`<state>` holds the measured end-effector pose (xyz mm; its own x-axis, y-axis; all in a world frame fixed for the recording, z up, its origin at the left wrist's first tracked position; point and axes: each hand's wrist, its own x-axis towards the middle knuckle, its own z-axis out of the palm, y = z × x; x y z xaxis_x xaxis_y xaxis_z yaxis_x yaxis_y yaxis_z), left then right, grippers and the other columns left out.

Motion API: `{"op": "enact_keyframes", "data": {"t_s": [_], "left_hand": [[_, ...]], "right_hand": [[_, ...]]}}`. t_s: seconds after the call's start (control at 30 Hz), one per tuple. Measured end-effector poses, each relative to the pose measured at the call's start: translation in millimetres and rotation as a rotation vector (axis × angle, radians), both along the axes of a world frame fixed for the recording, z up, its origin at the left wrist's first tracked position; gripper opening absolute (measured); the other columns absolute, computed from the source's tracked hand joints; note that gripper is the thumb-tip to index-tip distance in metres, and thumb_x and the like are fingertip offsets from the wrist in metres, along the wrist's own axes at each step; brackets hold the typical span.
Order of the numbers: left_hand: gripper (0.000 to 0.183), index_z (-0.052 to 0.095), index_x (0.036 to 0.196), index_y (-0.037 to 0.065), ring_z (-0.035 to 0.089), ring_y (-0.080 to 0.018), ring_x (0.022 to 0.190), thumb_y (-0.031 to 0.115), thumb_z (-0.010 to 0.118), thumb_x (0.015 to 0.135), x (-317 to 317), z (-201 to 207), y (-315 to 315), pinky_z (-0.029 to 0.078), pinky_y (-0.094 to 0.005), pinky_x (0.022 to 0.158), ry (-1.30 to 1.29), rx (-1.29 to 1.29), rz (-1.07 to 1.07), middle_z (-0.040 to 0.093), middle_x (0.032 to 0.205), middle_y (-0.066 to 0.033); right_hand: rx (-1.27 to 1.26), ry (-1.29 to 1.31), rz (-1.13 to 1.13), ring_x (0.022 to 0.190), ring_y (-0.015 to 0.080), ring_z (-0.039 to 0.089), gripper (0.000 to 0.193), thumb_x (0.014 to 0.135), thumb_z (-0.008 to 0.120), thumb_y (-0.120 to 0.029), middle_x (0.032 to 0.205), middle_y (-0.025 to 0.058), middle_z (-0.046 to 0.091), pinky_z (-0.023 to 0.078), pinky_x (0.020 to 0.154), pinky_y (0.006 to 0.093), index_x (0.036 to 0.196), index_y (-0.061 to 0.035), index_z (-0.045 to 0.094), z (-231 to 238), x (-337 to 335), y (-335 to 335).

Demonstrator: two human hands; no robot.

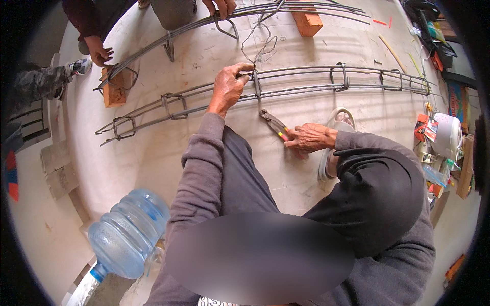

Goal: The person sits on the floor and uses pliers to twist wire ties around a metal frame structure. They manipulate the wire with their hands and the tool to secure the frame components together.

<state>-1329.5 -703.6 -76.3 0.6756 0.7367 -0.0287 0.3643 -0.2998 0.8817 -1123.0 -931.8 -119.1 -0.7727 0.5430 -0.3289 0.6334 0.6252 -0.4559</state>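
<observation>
This looks like a building site. Rebar frames (257, 86), orange bricks (308, 23), loose wire (262, 54) and pincers (275, 125) show it.

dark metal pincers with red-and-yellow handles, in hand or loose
In hand: the right hand is wrapped around the handles of the pincers.

two rebar cages (257, 85), two bricks (308, 24), one pincer tool (276, 124), one jug (125, 232)

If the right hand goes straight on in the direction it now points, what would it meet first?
Led by the pincers it holds, the right hand would probably first meet the near side of the metal cage beside the left hand. The cage's height is hard to judge.
</observation>
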Motion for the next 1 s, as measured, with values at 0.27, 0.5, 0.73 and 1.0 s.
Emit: {"op": "enact_keyframes", "data": {"t_s": [0.27, 0.5, 0.73, 1.0], "left_hand": [[0.031, 0.069, 0.112, 0.001, 0.065, -0.0212, 0.1, 0.019, 0.067, 0.087, 4.8, 7.4, -4.0, 0.049, -0.0333, 0.088, 0.141, 0.0, 0.032, 0.072, 0.108, -0.0128], [0.028, 0.071, 0.107, 0.001, 0.069, -0.022, 0.091, 0.021, 0.067, 0.087, 8.2, -0.4, -8.3, 0.051, -0.0327, 0.083, 0.064, 0.03, 0.105, 0.073, 0.102, -0.0144], [0.027, 0.072, 0.105, 0.002, 0.071, -0.0244, 0.091, 0.02, 0.065, 0.086, 15.2, 10.3, -13.2, 0.053, -0.0348, 0.084, 0.19, 0.106, 0.144, 0.073, 0.098, -0.0156], [0.031, 0.072, 0.106, 0.0, 0.07, -0.0263, 0.095, 0.023, 0.068, 0.084, 9.8, 13.1, -12.8, 0.052, -0.0362, 0.087, 0.17, 0.04, 0.147, 0.073, 0.101, -0.017]], "right_hand": [[0.186, -0.161, -0.243, 0.103, 0.0326, 0.061, 0.032, 0.089, 0.054, -0.012, 0.124, 0.0167, 0.051, 0.058, 0.075, 0.0391, 0.12, -0.0137, 0.046, 0.2, 15.7, -20.1], [0.012, 0.043, -0.583, 0.105, 0.0321, 0.06, 0.052, 0.087, 0.048, 0.005, 0.117, 0.018, 0.055, 0.053, 0.078, 0.0418, 0.135, -0.0116, 0.04, 5.1, 28.3, -16.5], [-0.643, 0.345, -0.955, 0.084, 0.0305, 0.065, 0.05, 0.071, 0.055, -0.003, 0.09, 0.016, 0.063, 0.048, 0.072, 0.0456, 0.121, 0.0002, 0.054, 54.1, 40.0, -0.6], [-0.692, 0.869, -1.294, 0.084, 0.0171, 0.062, 0.066, 0.057, 0.057, -0.012, 0.094, 0.0113, 0.064, 0.052, 0.074, 0.0289, 0.121, 0.004, 0.06, 130.6, 66.8, 3.2]]}}
